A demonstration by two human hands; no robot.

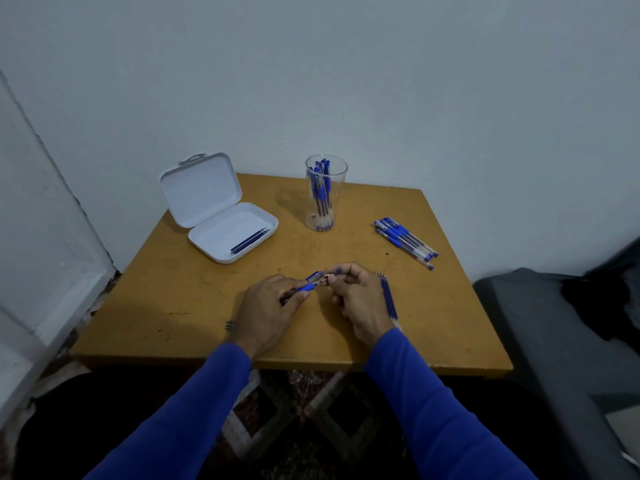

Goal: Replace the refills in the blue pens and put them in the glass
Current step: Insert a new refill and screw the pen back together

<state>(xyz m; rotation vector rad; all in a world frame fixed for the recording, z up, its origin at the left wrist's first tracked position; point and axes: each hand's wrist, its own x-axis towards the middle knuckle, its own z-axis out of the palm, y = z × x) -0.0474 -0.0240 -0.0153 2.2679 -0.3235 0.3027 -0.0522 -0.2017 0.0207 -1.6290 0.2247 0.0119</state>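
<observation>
Fingers of both hands pinch: left hand point(268, 308) grips the pen point(309, 285) barrel, right hand point(358, 299) probably its tip piece, near side of the glass point(325, 194); should twist squarely, barrel steady.

blue pens point(405, 241), white case point(221, 216), ochre table point(207, 306)

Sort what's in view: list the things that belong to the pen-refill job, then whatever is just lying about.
Job:
pen in hand, held by left hand and right hand
glass with pens
loose pens
box with refills
refills by the right hand

Lying about:
dark cushion
rug under the table
</observation>
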